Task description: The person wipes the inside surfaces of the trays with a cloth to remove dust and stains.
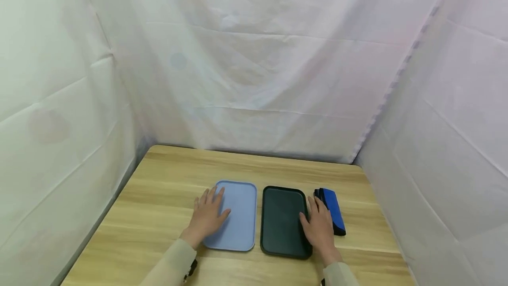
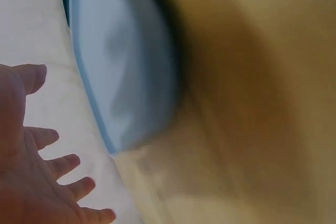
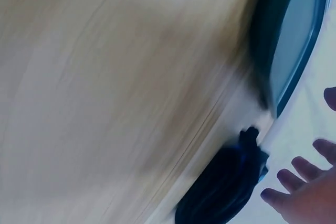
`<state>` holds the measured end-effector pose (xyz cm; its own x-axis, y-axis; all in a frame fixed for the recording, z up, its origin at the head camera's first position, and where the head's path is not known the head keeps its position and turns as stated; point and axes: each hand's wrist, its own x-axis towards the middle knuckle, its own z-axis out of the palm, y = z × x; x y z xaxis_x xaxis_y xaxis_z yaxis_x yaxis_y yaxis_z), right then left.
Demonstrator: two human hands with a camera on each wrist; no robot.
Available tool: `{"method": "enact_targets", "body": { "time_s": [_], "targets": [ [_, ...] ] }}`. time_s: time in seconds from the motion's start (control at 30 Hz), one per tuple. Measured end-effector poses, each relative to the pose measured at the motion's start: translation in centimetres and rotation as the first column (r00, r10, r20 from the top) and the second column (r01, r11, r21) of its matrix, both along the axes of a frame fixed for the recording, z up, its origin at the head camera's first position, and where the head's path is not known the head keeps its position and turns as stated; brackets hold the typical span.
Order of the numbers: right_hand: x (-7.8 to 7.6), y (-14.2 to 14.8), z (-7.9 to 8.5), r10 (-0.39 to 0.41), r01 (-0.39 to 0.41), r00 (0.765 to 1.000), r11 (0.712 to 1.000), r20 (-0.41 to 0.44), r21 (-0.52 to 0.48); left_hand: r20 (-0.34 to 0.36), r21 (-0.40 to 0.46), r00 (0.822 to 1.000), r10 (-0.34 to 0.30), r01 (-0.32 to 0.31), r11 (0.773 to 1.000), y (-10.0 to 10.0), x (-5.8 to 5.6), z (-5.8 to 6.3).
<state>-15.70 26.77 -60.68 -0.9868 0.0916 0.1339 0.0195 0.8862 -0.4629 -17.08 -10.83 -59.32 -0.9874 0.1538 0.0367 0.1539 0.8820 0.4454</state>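
Observation:
A light blue tray (image 1: 238, 220) lies flat on the table, and my left hand (image 1: 207, 215) hovers over its left side with fingers spread. In the left wrist view the fingers stand apart from the tray (image 2: 115, 66), holding nothing. Beside it is a dark green tray (image 1: 281, 220). My right hand (image 1: 319, 224) is over that tray's right edge, fingers extended and holding nothing. Just right of this hand sits a blue and black pouch-like item (image 1: 334, 211), partly covered by the hand in the head view; its dark side (image 3: 220, 182) shows in the right wrist view.
The wood-grain table (image 1: 166, 180) carries both trays side by side with a narrow gap between them. White cloth (image 1: 254, 78) hangs behind the table's far edge, and more white sheeting (image 1: 448, 144) stands along the left and right sides.

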Motion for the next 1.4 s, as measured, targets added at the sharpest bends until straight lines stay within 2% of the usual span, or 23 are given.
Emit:
{"method": "enact_targets", "body": {
  "time_s": [0.17,0.3,0.47,0.6,0.73,0.87,1.13,1.4],
  "targets": [
    [-0.6,1.8,0.4,-0.076,0.076,0.997,0.997,-0.025,-0.024,0.074,0.055,0.991,0.11,-0.114,0.992,-2.5,1.3,-1.4],
    [-0.8,3.4,0.3,-0.142,0.142,0.99,0.99,0.01,0.001,0.093,0.115,0.986,0.142,-0.152,0.982,-3.6,1.4,-2.0],
    [-0.8,5.0,-0.5,-0.164,0.163,0.973,0.986,0.16,0.019,0.167,0.153,0.976,0.142,-0.168,0.974,-4.1,1.2,-2.8],
    [-0.8,6.0,-1.4,-0.141,0.131,0.965,0.99,0.219,0.061,0.2,0.157,0.97,0.134,-0.167,0.973,-4.2,1.3,-3.4],
    [-0.8,6.5,-1.7,-0.131,0.109,0.965,0.988,0.226,0.107,0.225,0.145,0.965,0.132,-0.167,0.975,-4.2,1.5,-3.8],
    [-1.3,6.7,-1.3,-0.117,0.091,0.968,0.988,0.221,0.123,0.222,0.14,0.964,0.147,-0.181,0.974,-4.2,1.7,-4.0],
    [-1.8,7.2,-0.2,-0.153,0.142,0.959,0.988,0.238,0.064,0.228,0.179,0.965,0.129,-0.172,0.969,-4.1,1.3,-3.8],
    [-2.2,7.3,-0.4,-0.155,0.147,0.957,0.988,0.247,0.053,0.251,0.183,0.961,0.116,-0.165,0.969,-4.4,1.1,-3.5]
  ]
}}
